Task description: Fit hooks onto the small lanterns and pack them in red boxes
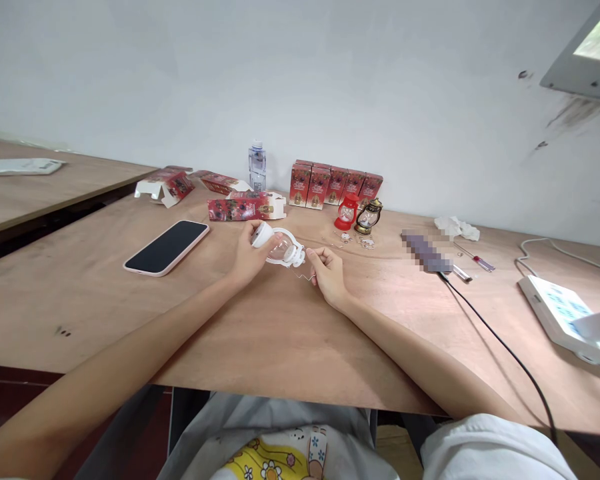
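Observation:
My left hand (253, 252) is closed around the base of a small white toy lantern (282, 248), which lies on its side with its clear globe and cap toward the right. Beside that cap, my right hand (327, 273) pinches a thin bent wire (306, 276); its zigzag part hangs below the fingers. Whether the wire touches the lantern, I cannot tell. Behind my hands stand a red lantern (347, 213) and a bronze-coloured lantern (369, 217), both upright. Several small wire pieces (365, 243) lie in front of them.
Red boxes (317, 187) stand against the wall, near a water bottle (257, 167). Opened red cartons (243, 207) lie to the left, behind a phone (167, 248). On the right are a blurred-out device (426, 252) with a black cable, screwdrivers (483, 263), crumpled tissue (457, 228) and a power strip (555, 310).

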Demonstrator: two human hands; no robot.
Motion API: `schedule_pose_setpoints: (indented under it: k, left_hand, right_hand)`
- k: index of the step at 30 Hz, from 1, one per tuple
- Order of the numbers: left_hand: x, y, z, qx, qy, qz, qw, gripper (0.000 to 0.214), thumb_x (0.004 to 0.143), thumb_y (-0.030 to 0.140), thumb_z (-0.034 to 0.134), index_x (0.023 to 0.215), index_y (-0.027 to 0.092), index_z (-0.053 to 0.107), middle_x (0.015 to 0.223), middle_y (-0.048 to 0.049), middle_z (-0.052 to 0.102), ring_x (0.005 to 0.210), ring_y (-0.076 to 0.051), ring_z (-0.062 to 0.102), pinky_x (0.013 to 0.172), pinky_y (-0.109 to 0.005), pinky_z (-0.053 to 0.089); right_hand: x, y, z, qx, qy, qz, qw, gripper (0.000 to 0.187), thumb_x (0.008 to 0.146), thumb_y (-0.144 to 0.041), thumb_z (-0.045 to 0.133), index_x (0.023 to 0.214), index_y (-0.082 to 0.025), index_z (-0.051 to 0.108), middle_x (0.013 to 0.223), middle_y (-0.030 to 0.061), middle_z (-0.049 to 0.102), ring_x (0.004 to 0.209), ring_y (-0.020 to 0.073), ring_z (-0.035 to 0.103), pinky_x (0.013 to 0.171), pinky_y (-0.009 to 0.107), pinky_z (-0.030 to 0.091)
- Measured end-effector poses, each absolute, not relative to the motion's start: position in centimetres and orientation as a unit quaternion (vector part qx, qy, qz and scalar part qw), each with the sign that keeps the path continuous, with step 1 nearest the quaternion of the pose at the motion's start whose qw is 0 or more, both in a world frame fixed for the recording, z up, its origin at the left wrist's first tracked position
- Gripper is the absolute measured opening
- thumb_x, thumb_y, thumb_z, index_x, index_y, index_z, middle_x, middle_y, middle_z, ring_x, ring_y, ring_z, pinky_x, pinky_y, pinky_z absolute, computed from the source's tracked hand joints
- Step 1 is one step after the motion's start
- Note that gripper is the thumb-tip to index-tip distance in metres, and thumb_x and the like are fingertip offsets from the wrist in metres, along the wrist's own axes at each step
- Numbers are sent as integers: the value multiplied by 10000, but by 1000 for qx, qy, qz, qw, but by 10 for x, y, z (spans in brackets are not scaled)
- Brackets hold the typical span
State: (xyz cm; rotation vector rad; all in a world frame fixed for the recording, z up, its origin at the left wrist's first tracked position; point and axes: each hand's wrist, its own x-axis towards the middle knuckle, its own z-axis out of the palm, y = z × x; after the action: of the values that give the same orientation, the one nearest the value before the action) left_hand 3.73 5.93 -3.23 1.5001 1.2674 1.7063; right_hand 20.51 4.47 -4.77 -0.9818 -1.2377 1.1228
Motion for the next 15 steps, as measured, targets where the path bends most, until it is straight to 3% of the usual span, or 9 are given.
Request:
schedule_pose_setpoints:
  k: [9, 15]
  left_hand:
    - [38, 61, -32, 503, 494, 647, 292, 351, 658, 403, 701, 860, 174, 529, 813, 4, 542, 730, -127, 530, 679, -253, 455]
    - [37, 64, -33, 498, 492, 656, 283, 375, 646, 416, 705, 872, 179, 523, 807, 6, 547, 725, -130, 527, 686, -260, 454]
  right_hand:
    - [207, 47, -51, -342, -519, 542, 566, 290, 604, -327, 735, 805, -176, 592, 439, -128, 425, 337, 19, 302, 330, 162, 237]
    - [206, 45, -49, -342, -507, 553, 566, 279, 622, -329, 684, 846, -186, 600, 491, -118, 433, 335, 15, 288, 332, 176, 214]
